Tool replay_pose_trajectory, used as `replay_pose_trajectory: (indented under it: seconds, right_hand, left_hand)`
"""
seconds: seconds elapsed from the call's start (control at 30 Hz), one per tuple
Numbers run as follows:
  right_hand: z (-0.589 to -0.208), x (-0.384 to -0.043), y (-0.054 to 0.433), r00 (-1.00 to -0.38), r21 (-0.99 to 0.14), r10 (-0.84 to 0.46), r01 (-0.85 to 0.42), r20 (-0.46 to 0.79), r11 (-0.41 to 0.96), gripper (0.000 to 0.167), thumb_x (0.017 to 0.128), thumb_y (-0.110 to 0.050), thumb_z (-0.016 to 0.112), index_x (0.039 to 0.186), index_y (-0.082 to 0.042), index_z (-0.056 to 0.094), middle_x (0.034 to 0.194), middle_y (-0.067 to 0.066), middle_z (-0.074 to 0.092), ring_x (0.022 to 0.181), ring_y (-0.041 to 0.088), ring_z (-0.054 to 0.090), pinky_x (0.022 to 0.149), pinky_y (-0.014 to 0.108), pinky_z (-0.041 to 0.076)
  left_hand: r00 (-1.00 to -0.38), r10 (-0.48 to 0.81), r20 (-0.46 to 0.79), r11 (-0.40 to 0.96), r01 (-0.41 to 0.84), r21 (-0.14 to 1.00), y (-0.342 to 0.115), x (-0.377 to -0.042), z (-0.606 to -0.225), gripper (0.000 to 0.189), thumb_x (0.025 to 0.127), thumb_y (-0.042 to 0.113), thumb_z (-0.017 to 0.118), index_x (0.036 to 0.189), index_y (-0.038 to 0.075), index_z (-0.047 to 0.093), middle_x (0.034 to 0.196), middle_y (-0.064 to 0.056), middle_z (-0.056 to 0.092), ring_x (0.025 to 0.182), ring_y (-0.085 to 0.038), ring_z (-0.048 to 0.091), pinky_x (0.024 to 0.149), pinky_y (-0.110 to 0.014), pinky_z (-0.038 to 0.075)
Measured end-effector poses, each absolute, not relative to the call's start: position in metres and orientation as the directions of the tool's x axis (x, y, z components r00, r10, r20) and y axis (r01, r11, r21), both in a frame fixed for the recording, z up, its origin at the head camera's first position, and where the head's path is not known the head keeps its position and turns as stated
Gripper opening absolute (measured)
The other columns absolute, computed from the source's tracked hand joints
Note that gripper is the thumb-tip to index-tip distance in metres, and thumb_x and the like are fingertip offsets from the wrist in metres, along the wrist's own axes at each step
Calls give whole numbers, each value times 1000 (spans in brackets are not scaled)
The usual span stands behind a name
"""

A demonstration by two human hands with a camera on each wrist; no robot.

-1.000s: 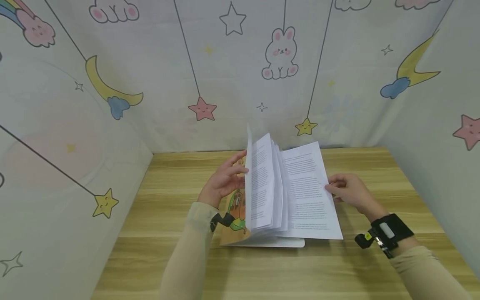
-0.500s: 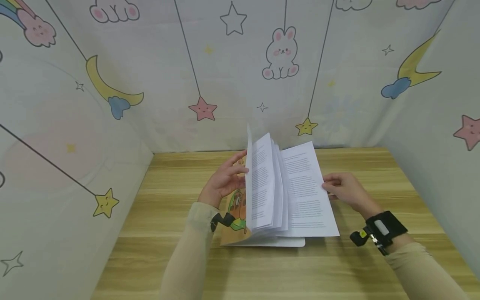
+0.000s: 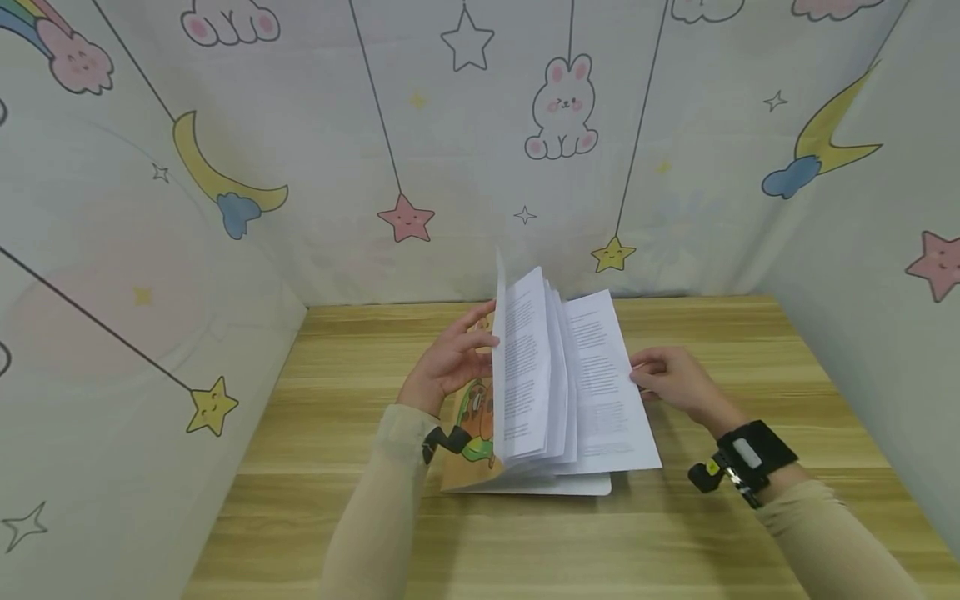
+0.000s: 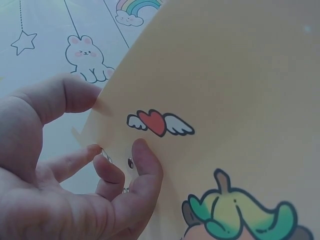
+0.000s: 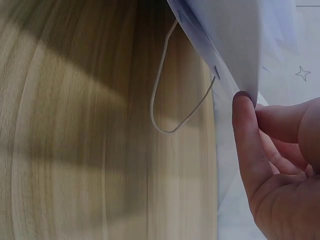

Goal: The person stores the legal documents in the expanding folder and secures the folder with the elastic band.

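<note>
A tan folder [image 3: 454, 467] with cartoon prints stands partly opened on the table, its cover raised. Several printed pages fan upright inside. My left hand [image 3: 448, 367] holds the raised cover near its edge; in the left wrist view, fingers lie against the cover [image 4: 250, 100] beside a winged-heart print. At the right, my right hand [image 3: 678, 383] pinches the outer edge of a printed sheet [image 3: 603, 400] between thumb and fingers. This sheet slants out of the folder's right side. From below, the right wrist view shows the lifted paper [image 5: 225, 45] and a thin cord loop [image 5: 169, 132].
The wood-grain table [image 3: 315, 533] extends around the folder. Behind it hangs a white cloth backdrop [image 3: 322, 208] printed with stars, moons and a rabbit, which also covers both sides. Each wrist wears a black camera strap [image 3: 757, 458].
My right hand has moved left, carrying the printed sheet's outer edge closer to the folder, so less of the sheet sticks out. My left hand and the cover have hardly moved.
</note>
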State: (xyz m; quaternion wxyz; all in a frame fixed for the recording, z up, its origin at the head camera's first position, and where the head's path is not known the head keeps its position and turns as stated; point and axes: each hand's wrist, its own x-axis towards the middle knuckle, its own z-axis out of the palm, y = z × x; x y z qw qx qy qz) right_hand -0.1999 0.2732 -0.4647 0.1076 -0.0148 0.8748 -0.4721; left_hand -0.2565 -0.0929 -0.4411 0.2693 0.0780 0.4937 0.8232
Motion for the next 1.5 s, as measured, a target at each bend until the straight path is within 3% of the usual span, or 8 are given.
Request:
replay_pose_trajectory:
  seconds: [0.6,1.5]
  right_hand:
    - [-473,-207,255,-967,-840,-146,99,-207,533,28,101,-6,66,125,7,62,102,16,75,87,24,71,83,48,62]
    - [-482,-217,228,-957,-865,-193,96,-216,493,30,100,-3,67,126,9,63,100,16,77,82,20,73,76,37,62]
  left_hand:
    - [-844,517,-144,-363,-368,856,-91,-258,-441,77,96,-7,56,164,22,35,156,-29,36,109,-41,52,76,-40,57]
    - [-843,521,-135,-381,-372,847,-91,-256,-443,77,97,-9,53,165,23,35,159,-29,33,113,-40,51,76,-39,57]
